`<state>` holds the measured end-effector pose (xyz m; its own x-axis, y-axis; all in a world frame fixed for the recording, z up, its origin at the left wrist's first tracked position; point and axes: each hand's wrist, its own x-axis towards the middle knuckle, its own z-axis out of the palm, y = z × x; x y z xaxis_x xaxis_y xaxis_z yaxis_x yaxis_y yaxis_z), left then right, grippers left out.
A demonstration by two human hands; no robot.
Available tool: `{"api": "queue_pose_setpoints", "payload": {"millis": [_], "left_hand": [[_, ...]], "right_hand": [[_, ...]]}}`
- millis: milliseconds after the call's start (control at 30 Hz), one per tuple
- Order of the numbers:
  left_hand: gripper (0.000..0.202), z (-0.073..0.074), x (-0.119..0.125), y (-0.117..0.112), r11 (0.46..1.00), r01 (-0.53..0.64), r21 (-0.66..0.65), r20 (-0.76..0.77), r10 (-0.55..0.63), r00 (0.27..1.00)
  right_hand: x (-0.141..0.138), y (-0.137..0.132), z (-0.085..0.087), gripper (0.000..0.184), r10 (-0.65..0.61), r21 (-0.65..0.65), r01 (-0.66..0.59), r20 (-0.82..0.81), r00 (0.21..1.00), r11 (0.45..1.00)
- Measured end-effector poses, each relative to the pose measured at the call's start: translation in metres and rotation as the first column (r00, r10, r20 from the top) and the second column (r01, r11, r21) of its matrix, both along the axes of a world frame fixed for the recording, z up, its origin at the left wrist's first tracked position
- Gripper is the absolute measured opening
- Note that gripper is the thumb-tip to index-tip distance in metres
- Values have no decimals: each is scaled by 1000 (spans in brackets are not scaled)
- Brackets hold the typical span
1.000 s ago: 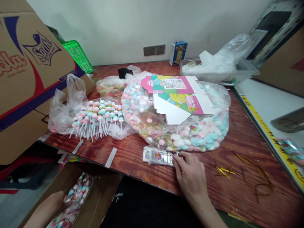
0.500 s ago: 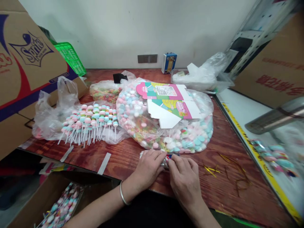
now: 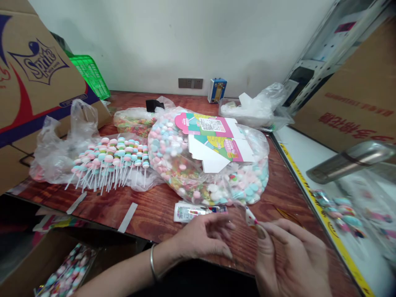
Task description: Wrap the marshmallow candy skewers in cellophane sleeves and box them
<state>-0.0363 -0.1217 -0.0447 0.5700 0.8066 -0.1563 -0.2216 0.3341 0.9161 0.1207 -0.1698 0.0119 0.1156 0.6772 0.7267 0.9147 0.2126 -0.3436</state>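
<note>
My right hand (image 3: 291, 260) is at the table's front edge and pinches a thin clear printed wrapper (image 3: 250, 216) between thumb and forefinger. My left hand (image 3: 204, 239) hovers beside it with fingers loosely spread, holding nothing, just below a small stack of printed wrappers (image 3: 198, 211) on the wood. Behind them lies a large clear bag of pastel candies (image 3: 185, 165) with a flattened pink and green carton (image 3: 216, 136) on top. Stick lollipops (image 3: 111, 161) lie on a plastic bag to the left.
A Sprite cardboard box (image 3: 37, 82) and a green basket (image 3: 89, 74) stand at the left. An open carton of wrapped lollipops (image 3: 68, 272) sits below the table's front edge. A clear bag (image 3: 256, 107) lies at the back; a metal bar (image 3: 349, 161) and shelving are at the right.
My left hand came up from the carton below to the wrapper stack. My right hand has pulled one wrapper off the stack, toward the right and nearer to me.
</note>
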Motion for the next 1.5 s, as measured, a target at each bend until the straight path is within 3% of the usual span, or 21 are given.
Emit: {"api": "queue_pose_setpoints", "payload": {"millis": [33, 100, 167, 233, 300, 367, 433, 467, 533, 600, 700, 800, 867, 967, 1100, 1300, 1500], "left_hand": [[64, 3, 7, 0, 983, 61, -171, 207, -24, 978], [59, 8, 19, 2, 921, 156, -358, 500, 48, 865], [44, 11, 26, 6, 891, 139, -432, 595, 165, 787], [29, 11, 30, 10, 877, 33, -480, 563, 279, 777], [18, 10, 31, 12, 872, -92, -481, 486, 352, 800], [15, 9, 31, 13, 884, -180, -432, 422, 375, 825], [14, 10, 31, 12, 900, -240, -365, 377, 378, 846], [14, 11, 31, 12, 904, -264, -335, 358, 382, 852], [16, 13, 30, 10, 905, -310, -291, 313, 396, 863], [21, 15, 30, 9, 902, -349, -255, 256, 411, 875], [22, 13, 30, 10, 870, -437, -231, 188, 480, 857], [31, 8, 30, 13, 808, -496, -318, 170, 563, 809], [38, 3, 30, 14, 774, -474, -419, 174, 581, 795], [47, -1, 29, 16, 714, -431, -551, 202, 616, 762], [49, 0, 28, 18, 648, -428, -630, 212, 673, 708], [48, 2, 29, 18, 689, -418, -593, 262, 656, 708], [45, -2, 27, 17, 708, -404, -579, 285, 640, 714]], "right_hand": [[-3, 1, -1, 12, 32, -7, -32, -39, 999, 999], [-5, 2, -5, 9, 87, -30, -91, -120, 989, 995], [-2, 2, -10, 9, 111, -56, -126, -221, 969, 990], [3, 2, -17, 13, 88, -133, -154, -403, 911, 979], [7, 3, -25, 28, 29, -218, -235, -673, 739, 947], [8, 6, -34, 44, -53, -257, -404, -890, 452, 878], [6, 8, -41, 42, -111, -221, -528, -966, 232, 820], [5, 9, -45, 37, -125, -211, -542, -973, 192, 814], [3, 10, -49, 28, -111, -215, -493, -967, 231, 843], [2, 10, -50, 25, -88, -253, -444, -930, 358, 860], [0, 9, -47, 25, -46, -353, -429, -813, 580, 831], [-2, 10, -42, 30, 18, -390, -352, -648, 761, 851], [-2, 10, -40, 39, 46, -364, -304, -572, 819, 880], [0, 8, -35, 36, 78, -314, -275, -520, 851, 909], [0, 3, -24, 36, 117, -167, -205, -424, 898, 965], [-14, 3, -28, 28, 225, -104, -276, -347, 910, 956], [-18, 9, -33, 23, 188, -136, -287, -486, 853, 948]]}}
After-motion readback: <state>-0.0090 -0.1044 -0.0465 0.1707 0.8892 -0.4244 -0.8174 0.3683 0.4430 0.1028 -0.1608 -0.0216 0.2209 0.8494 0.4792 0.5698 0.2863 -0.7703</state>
